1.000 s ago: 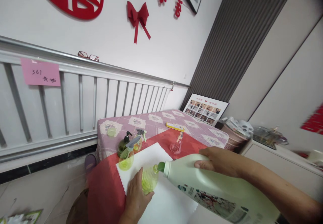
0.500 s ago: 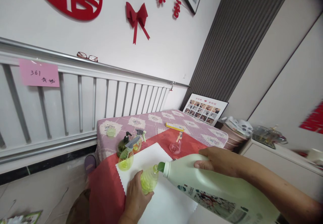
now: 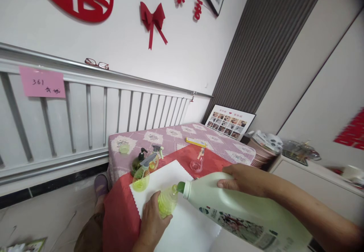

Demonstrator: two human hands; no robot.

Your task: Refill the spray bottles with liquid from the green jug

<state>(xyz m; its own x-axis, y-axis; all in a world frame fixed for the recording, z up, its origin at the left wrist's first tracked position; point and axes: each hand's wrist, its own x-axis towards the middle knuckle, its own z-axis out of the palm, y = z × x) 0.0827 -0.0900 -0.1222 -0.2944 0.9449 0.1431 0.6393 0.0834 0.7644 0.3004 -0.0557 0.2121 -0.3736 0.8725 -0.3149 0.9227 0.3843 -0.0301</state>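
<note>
In my left hand is a small clear bottle with yellow-green liquid inside, its open neck tilted toward the right. My right hand grips a large pale green jug from above, around its handle. The jug lies tipped to the left, and its green spout meets the small bottle's mouth. Both are above a white sheet with a scalloped edge. Just left of them stands a spray bottle with a grey head and yellow-green liquid in it.
Behind the spray bottle are a dark pump bottle and another spray bottle. A clear pink-tinted bottle rests on the red cloth. Farther back lies a yellow box. A white cabinet stands right.
The view has shifted very slightly. Both hands hold nearly the same position, with the jug's spout still at the small bottle's mouth.
</note>
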